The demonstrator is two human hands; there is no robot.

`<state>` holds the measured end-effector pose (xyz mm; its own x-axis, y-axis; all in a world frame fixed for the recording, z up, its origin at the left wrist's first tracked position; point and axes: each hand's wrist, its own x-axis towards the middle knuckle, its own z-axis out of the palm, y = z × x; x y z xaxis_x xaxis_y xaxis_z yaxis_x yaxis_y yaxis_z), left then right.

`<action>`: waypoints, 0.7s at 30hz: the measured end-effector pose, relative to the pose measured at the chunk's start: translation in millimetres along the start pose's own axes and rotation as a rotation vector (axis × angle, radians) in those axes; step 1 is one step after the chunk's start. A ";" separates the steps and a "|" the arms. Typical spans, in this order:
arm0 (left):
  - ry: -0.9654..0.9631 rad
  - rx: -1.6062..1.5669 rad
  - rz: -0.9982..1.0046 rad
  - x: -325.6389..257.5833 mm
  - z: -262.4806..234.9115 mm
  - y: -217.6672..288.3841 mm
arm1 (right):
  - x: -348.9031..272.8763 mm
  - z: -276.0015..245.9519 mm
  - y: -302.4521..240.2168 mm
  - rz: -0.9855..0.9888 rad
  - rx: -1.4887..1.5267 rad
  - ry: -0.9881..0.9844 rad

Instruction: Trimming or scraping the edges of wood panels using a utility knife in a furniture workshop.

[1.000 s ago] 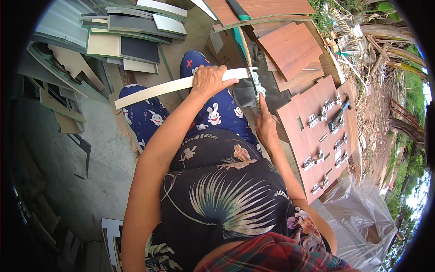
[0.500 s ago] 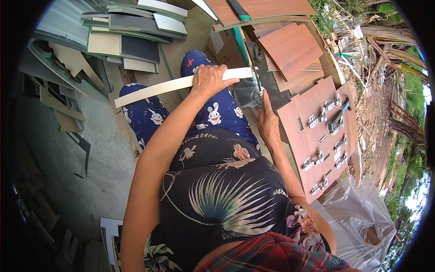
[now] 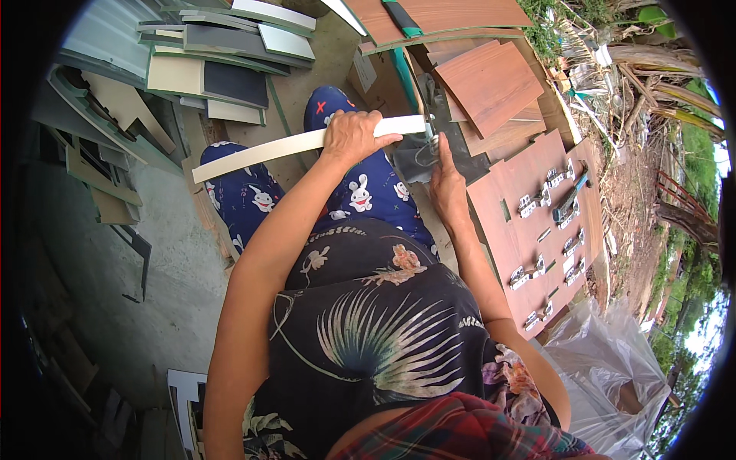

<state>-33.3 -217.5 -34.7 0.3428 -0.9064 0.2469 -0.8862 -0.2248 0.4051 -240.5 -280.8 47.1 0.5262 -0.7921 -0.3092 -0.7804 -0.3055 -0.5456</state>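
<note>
- The job in hand looks like cutting or trimming the end of a long cream strip (image 3: 264, 158). That is a guess from how the blade and the strip meet.
- The strip runs from the left of the middle to the upper middle of the frame. It lies across the person's knees, over blue pants (image 3: 360, 195) with white rabbits on them.
- The left hand (image 3: 354, 138) is wrapped over the strip near its right end, and it looks like a firm hold.
- The right hand (image 3: 448, 184) is just right of the strip's end. It seems to be curled around the low end of a thin-bladed tool (image 3: 428, 115), with one finger pointing up along it. The tool may be a saw; most of its handle is hidden.
- The blade stands up and down in the frame, right by the strip's end. Whether it has gone into the strip is too small to tell.
- The next move calls for a still strip, a straight blade, and left fingers well away from the edge.
- On the right of the frame is a brown board (image 3: 521, 238) with metal hinges (image 3: 529, 273) and a hammer (image 3: 567, 205) on it.
- Cut boards (image 3: 230, 38) are piled at the upper left.
</note>
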 end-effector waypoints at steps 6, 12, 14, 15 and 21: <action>-0.033 -0.028 -0.016 0.7 -2.3 1.5 | 3.2 1.1 9.9 -0.014 0.055 0.007; -0.215 -0.103 -0.089 12.6 -11.6 -1.8 | -12.8 8.1 10.1 -0.023 0.066 0.035; -0.247 -0.113 -0.104 13.8 -14.3 -1.8 | -11.8 10.3 12.6 -0.017 0.062 0.042; -0.277 -0.121 -0.126 13.8 -15.0 -2.1 | -11.7 11.0 14.2 -0.018 0.062 0.044; -0.299 -0.143 -0.128 14.6 -14.8 -2.5 | -11.0 10.8 13.0 0.003 0.050 0.022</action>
<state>-21.5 -224.9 -19.1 0.3232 -0.9434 -0.0742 -0.7822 -0.3104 0.5402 -252.8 -270.4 35.0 0.5159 -0.8045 -0.2944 -0.7640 -0.2767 -0.5828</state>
